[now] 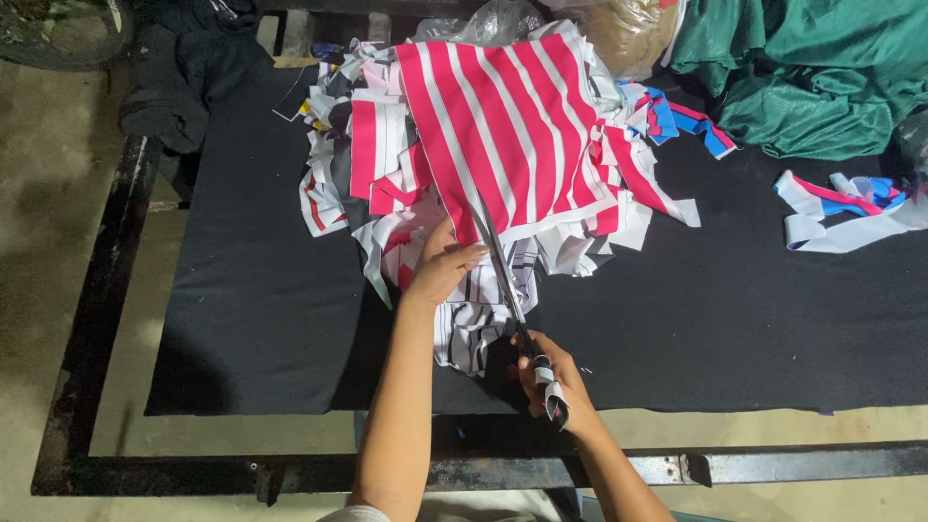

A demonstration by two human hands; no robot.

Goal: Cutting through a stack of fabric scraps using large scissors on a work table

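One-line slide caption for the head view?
Right hand works scissors into striped fabric steadied by left hand.
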